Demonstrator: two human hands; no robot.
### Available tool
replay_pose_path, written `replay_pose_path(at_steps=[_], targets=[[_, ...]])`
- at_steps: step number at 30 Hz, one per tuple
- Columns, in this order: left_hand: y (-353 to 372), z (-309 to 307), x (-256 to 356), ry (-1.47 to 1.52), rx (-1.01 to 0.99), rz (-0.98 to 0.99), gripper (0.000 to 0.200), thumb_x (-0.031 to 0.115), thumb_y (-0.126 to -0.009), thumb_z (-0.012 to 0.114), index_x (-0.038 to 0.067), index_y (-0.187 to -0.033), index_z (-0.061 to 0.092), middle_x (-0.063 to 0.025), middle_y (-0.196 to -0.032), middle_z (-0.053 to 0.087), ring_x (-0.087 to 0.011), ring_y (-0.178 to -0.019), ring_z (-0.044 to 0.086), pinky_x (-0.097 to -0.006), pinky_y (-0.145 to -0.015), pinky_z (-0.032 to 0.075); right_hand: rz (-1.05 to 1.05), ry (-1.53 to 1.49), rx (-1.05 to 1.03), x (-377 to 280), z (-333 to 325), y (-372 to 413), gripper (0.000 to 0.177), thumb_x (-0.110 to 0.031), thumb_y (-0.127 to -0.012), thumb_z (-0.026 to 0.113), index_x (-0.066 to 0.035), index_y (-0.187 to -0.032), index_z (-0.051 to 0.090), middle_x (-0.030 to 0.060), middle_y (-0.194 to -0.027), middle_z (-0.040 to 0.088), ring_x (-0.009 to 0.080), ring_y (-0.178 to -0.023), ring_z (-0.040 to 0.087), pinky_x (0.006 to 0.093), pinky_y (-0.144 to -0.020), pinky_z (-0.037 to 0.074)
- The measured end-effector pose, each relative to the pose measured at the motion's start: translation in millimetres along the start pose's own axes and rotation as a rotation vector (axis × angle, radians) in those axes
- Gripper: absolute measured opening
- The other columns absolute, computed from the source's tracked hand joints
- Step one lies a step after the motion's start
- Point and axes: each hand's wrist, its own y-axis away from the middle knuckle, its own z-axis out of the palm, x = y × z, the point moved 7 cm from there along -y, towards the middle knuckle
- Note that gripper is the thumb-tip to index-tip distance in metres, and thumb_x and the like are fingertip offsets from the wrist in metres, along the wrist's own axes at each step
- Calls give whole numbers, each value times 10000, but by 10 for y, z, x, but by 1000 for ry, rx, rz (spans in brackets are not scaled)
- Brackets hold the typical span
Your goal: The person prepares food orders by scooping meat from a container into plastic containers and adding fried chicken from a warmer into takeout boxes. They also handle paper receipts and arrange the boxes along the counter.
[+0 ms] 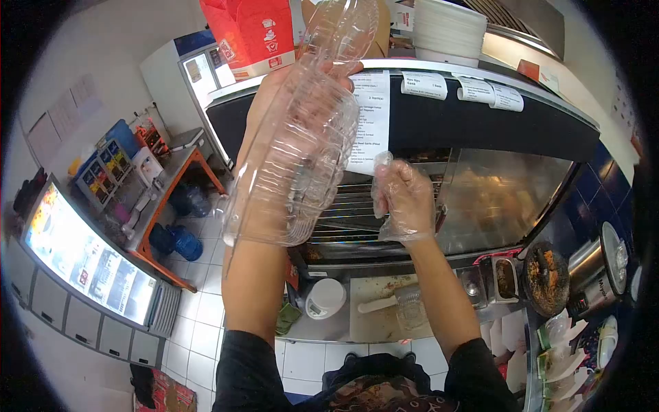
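Note:
My left hand (302,103) is raised at the upper middle, its fingers closed on a clear plastic container (295,158) that hangs open in front of my forearm. Through the clear plastic the hand is partly visible. A long printed paper slip (371,123) hangs from the counter's top edge just right of it. My right hand (406,199) wears a thin clear glove. Its fingers are curled together beside the slip's lower right corner; whether they pinch the paper cannot be made out.
A red box (250,34) and stacked white containers (449,31) stand on the top shelf. Below are a round white scale (325,299), a cutting board (364,326) with a knife, and a clear container. A food pan (546,278) and a cooker (594,275) are at right.

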Motion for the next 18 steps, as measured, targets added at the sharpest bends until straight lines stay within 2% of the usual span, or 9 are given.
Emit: replay_pose_path(at_steps=[3,5,9,10,11,13,15,17,18], targets=[[-19,-17,3,29,94,1,560,195,-1007,395,-146,-1419,232,-158,-869,654,-181,-655,694,-213,-455,544,-27,24,11,17,-35,-9,221,-235,-943,645,-18,-904,641,-1,-624,549,57,-488,479,221,-428,389],[4,21,-61,171,92,-72,305,190,-940,549,-87,-1053,603,-159,-821,680,-153,-662,659,-270,-568,563,-46,44,24,12,-56,-16,224,-239,-945,643,-18,-906,641,-4,-627,550,55,-491,482,221,-424,387],[119,280,-165,227,55,-73,299,155,-945,511,-72,-1126,583,-173,-837,686,-150,-630,642,-261,-512,543,-134,143,56,-12,-72,-59,280,-250,-943,640,-37,-1123,618,-4,-672,579,50,-496,487,222,-416,389],[106,212,-138,64,24,-40,315,156,-951,502,-57,-1174,565,-173,-841,690,-158,-646,650,-261,-490,536,-236,204,43,-62,-91,-49,338,-250,-941,641,-48,-1208,594,-3,-691,589,50,-497,488,223,-414,391],[63,167,-137,-91,-21,-5,337,157,-956,493,-43,-1222,546,-174,-845,694,-166,-663,658,-261,-468,530,-175,274,37,-23,-154,-27,474,-242,-931,651,-64,-1343,499,6,-726,606,49,-517,500,220,-435,408],[61,83,-145,-95,102,64,388,189,-974,467,-15,-1302,499,-186,-931,691,-149,-644,652,-260,-441,520,-65,239,10,-40,-251,168,591,-226,-930,652,-65,-1432,384,36,-785,618,66,-681,554,241,-592,472],[120,168,-44,-374,574,397,405,192,-985,442,-24,-1325,481,-213,-1021,669,-98,-518,573,-208,-430,481,28,273,-20,71,-490,522,637,-179,-919,659,-47,-1452,337,68,-842,637,104,-754,580,272,-684,498],[299,14,51,-507,586,542,390,109,-949,533,-84,-1288,516,-172,-1090,659,-149,-834,648,-169,-568,514,155,404,-70,146,-775,985,611,-164,-915,657,-44,-1437,364,96,-911,664,141,-805,620,306,-721,520],[351,-159,118,-502,237,337,386,79,-950,516,-93,-1296,507,-178,-1147,636,-149,-882,638,-181,-618,518,176,412,-33,209,-1005,1234,611,-164,-915,657,-44,-1437,364,96,-911,664,141,-805,620,306,-721,520]])
